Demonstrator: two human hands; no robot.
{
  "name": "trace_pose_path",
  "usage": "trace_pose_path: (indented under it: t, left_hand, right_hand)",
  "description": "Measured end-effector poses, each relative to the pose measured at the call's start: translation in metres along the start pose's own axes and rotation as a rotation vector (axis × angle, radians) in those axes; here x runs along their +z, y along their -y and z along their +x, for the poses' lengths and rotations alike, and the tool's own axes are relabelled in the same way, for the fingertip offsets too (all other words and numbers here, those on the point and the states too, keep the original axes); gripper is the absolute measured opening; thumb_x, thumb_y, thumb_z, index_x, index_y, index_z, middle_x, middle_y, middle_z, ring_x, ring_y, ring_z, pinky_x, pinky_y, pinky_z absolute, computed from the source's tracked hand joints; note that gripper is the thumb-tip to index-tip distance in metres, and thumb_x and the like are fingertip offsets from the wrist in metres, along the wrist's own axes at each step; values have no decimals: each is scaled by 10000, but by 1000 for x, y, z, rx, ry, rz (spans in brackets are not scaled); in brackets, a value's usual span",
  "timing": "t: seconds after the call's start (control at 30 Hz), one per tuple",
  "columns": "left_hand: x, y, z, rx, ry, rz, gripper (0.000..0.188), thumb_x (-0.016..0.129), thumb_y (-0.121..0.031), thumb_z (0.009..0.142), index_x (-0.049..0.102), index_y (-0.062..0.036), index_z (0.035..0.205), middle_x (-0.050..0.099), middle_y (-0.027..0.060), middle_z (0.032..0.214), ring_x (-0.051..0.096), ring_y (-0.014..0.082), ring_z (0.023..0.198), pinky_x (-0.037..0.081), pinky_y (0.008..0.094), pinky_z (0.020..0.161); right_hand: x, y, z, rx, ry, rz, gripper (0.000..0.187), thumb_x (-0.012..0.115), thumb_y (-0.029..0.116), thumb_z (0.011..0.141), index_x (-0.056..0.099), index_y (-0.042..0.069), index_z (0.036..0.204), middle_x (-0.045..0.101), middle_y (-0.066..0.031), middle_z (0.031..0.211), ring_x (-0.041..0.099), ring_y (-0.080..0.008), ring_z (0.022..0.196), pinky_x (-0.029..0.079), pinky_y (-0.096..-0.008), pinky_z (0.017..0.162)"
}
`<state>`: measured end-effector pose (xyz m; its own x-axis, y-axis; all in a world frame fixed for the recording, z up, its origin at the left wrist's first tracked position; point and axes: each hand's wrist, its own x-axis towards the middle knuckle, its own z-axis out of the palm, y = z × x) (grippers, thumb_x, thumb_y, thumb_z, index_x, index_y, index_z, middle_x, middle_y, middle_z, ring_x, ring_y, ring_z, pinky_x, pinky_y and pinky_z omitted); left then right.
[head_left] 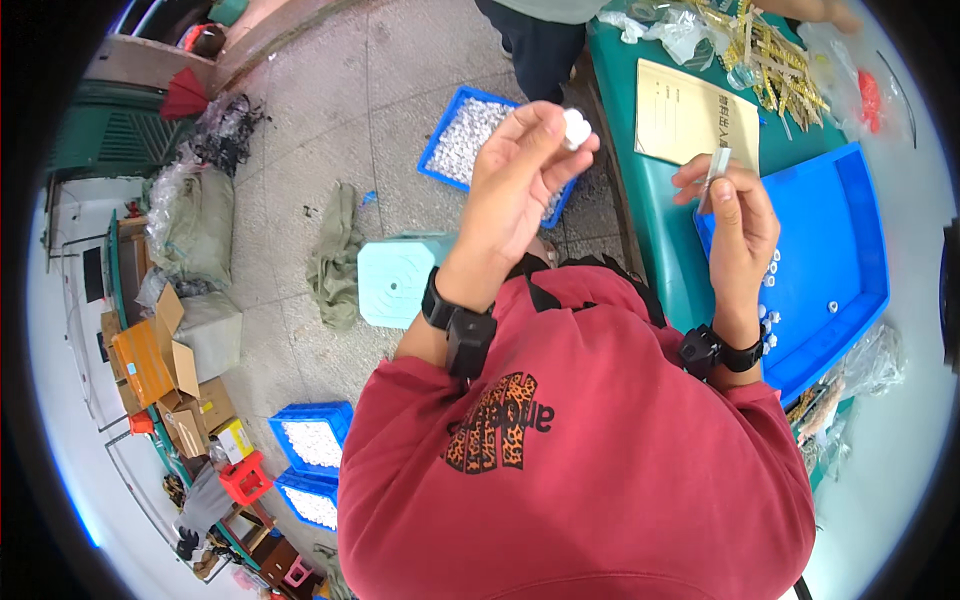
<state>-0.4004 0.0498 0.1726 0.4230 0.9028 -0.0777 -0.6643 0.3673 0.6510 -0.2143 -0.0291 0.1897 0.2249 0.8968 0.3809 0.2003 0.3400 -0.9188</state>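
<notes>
The left hand [508, 190] is raised with its back part turned toward the sleeve and its fingers bent; a small rounded white piece [576, 130] is pinched narrowly at the fingertips, on the side facing the other hand. The right hand [748, 215] is held well apart to the right, and a thin, pale flat strip [720, 163] is gripped upright between its thumb and curled fingers. A black band [741, 356] is worn at the right wrist. Just beyond the right fingers, a tan folder [685, 110] is laid on the green table [632, 205]. Beside and beneath that hand, a blue tray [850, 215] is seen, with small white pieces [770, 322] scattered near the wrist. Behind the left hand, a filled blue crate [440, 150] is partly hidden.
</notes>
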Motion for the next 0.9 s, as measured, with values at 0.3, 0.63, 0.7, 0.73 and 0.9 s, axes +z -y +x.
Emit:
trace_pose_path:
  t: [0.3, 0.63, 0.7, 0.73, 0.9]
  left_hand:
    - [-40, 6, 28, -46, -75, 64, 152, 563, -75, 844, 542, 7, 970, 591, 94, 916, 615, 179, 851, 521, 253, 782]
    - [-152, 60, 101, 175, -258, 936, 396, 659, -176, 789, 528, -25, 1131, 550, 89, 1118, 476, 202, 1082, 387, 316, 883]
    - [-152, 68, 91, 116, -214, 820, 373, 682, -225, 766, 564, -37, 1066, 537, 114, 1075, 491, 231, 1008, 405, 325, 857]
    - [-153, 74, 88, 83, -213, 813, 351, 674, -213, 772, 571, -32, 1055, 539, 103, 1082, 502, 220, 994, 407, 321, 844]
    - [-127, 102, 87, -135, 67, 862, 306, 655, -191, 785, 575, -39, 1038, 537, 106, 1050, 524, 204, 960, 445, 309, 803]
  right_hand:
    - [-7, -16, 0, 166, -94, -55, 135, 472, 104, 911, 546, -7, 892, 613, -97, 851, 555, -134, 746, 456, -262, 668]
    - [-7, -53, -12, 371, -85, -268, 132, 509, 96, 893, 571, -20, 880, 601, -60, 787, 537, -111, 706, 438, -241, 663]
    - [-6, -58, -14, 435, -93, -350, 134, 520, 94, 884, 578, -26, 871, 601, -60, 767, 544, -113, 694, 440, -243, 649]
    - [-7, -61, -14, 434, -21, -466, 127, 529, 88, 872, 581, -28, 868, 598, -71, 750, 552, -126, 679, 443, -252, 634]
    - [-14, -56, -25, 485, 112, -653, 112, 562, 101, 835, 583, -9, 848, 579, -143, 771, 569, -273, 680, 445, -317, 600]
